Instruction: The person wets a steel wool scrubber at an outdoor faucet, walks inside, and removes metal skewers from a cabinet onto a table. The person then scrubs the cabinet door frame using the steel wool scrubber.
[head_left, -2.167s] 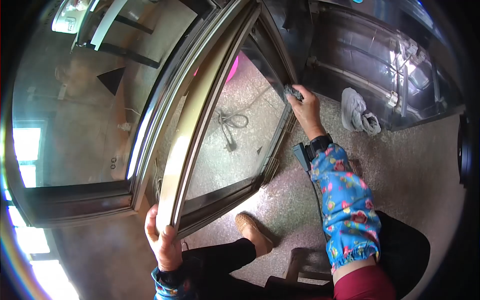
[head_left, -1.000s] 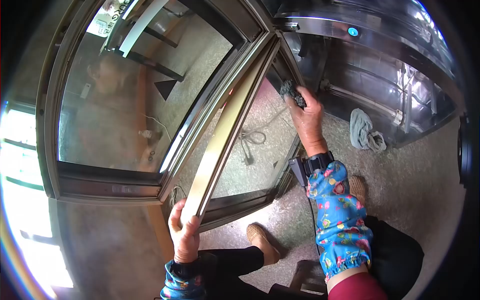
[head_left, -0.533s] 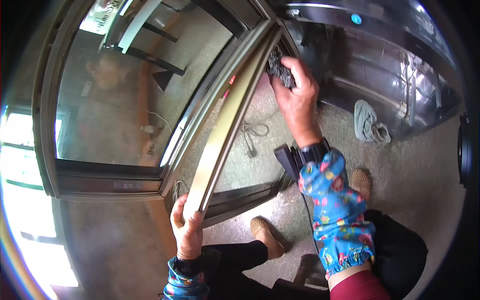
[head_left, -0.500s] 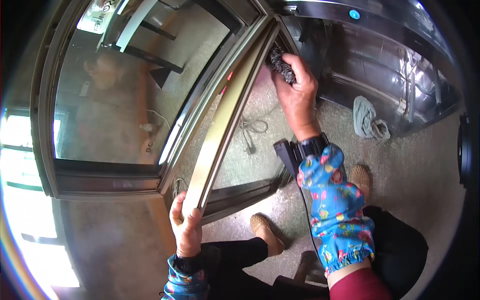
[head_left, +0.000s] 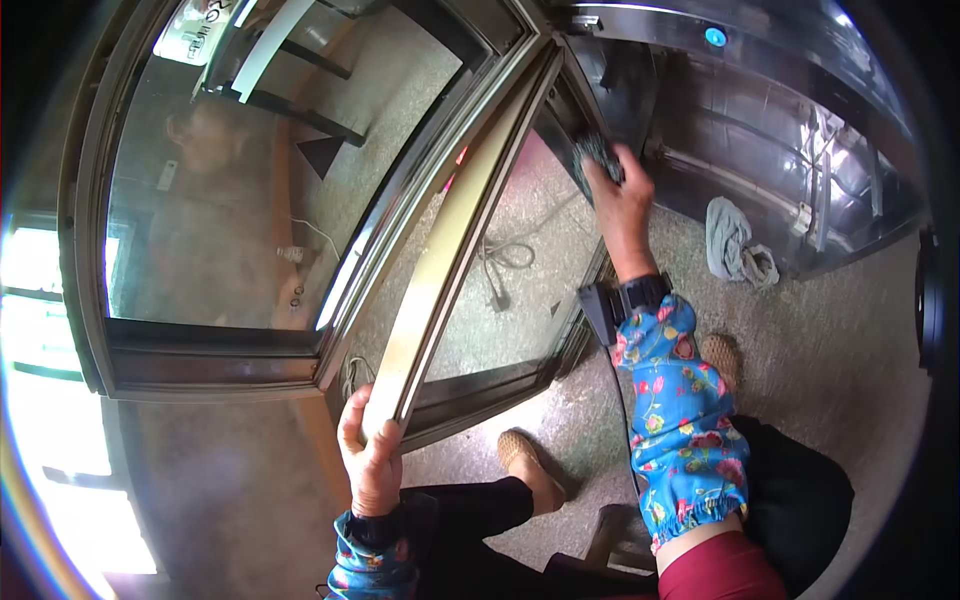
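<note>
A framed glass door (head_left: 432, 270) stands swung outward in the middle of the view. My left hand (head_left: 371, 455) grips the lower end of its pale edge, thumb on one side and fingers on the other. In my right hand (head_left: 624, 205) is a dark, curly steel wool scourer (head_left: 597, 160), held against the door's frame at the upper far side. Fingers partly cover the scourer. Through the door's glass, a coiled cable with a plug (head_left: 505, 258) shows on the floor.
Left of the door is a fixed glass panel (head_left: 230, 220) in a metal frame. A grey cloth (head_left: 735, 240) hangs at the edge of a shiny metal cabinet (head_left: 770, 140) on the right. My feet in tan woven shoes (head_left: 520, 455) are below, near a small stool (head_left: 612, 540).
My right hand has moved right and slightly down with the scourer, from the upper corner along the door's frame. My left hand has kept its place on the door edge.
</note>
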